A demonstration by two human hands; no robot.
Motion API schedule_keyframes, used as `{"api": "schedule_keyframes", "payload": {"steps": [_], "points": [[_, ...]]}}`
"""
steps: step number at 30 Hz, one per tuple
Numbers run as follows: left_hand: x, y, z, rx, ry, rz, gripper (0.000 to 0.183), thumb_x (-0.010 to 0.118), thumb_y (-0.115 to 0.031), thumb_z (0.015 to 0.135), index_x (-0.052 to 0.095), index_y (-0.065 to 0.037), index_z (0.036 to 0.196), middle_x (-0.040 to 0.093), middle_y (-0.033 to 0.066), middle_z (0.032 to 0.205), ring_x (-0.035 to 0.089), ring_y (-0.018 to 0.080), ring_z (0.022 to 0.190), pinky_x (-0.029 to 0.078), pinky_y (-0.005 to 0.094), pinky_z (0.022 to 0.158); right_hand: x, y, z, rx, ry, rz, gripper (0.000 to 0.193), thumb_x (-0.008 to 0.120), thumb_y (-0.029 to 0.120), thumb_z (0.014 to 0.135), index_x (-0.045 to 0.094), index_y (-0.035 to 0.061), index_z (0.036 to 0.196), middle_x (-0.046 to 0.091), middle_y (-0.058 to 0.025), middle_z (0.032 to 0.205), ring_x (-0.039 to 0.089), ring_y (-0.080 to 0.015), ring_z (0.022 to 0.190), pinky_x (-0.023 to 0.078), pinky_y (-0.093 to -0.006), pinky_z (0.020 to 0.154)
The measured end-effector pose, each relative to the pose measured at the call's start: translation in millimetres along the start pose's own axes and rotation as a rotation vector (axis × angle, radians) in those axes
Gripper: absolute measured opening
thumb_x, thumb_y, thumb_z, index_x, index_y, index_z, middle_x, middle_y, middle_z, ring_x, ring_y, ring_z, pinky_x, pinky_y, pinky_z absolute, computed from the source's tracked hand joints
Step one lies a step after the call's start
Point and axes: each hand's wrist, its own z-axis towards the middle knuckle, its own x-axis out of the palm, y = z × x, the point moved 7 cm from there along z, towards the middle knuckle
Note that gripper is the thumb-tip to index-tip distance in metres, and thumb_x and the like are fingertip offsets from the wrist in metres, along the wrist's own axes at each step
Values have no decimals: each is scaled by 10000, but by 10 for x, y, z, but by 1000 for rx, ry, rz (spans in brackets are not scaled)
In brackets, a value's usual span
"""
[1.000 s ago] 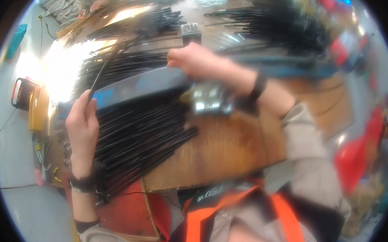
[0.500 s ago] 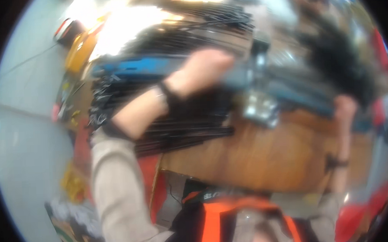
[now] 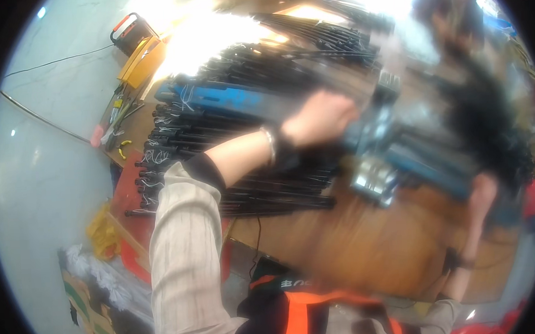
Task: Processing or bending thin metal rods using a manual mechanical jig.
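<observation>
My left hand (image 3: 322, 117) is closed in a fist just left of a metal fixture (image 3: 374, 179) with shiny blocks on a blue-grey bar (image 3: 428, 164). Whatever its fingers hold is smeared by motion. On the right, my right hand (image 3: 482, 193) is closed at the lower end of a dark, bushy-looking blur (image 3: 482, 107); I cannot make out what it grips. Under my left forearm lies a stack of long thin black rods (image 3: 238, 189), several with white strings at their left ends.
A blue strip (image 3: 215, 98) lies across the rods. More black rods (image 3: 327, 37) fill the far side. Hand tools (image 3: 116, 117) and a yellow box (image 3: 142, 61) sit at the far left. Another person (image 3: 453, 12) is at the far right. The brown tabletop (image 3: 368, 240) reaches toward me.
The whole view has shifted, so the rods, fixture and both hands appear lower, and most of them farther right. Both hands remain closed beside the fixture and the dark blur.
</observation>
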Motion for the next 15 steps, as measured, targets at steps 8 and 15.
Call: {"api": "schedule_keyframes", "payload": {"steps": [8,15], "points": [[-76,-55,-19,81,-21,141,176,654,-244,895,689,-84,830,668,82,753,661,296,697,516,424,628,-116,456,173,15,-9,50,264,598,22,904,644,41,1162,663,-120,1172,575,-308,1154,397,-388,1016],[178,-59,48,-63,133,180,144,572,-181,928,621,-98,821,646,143,723,652,338,687,501,446,580,-167,1433,-232,-134,-44,124,255,667,100,866,673,84,1121,703,-45,1092,602,-250,1117,356,-385,982]]}}
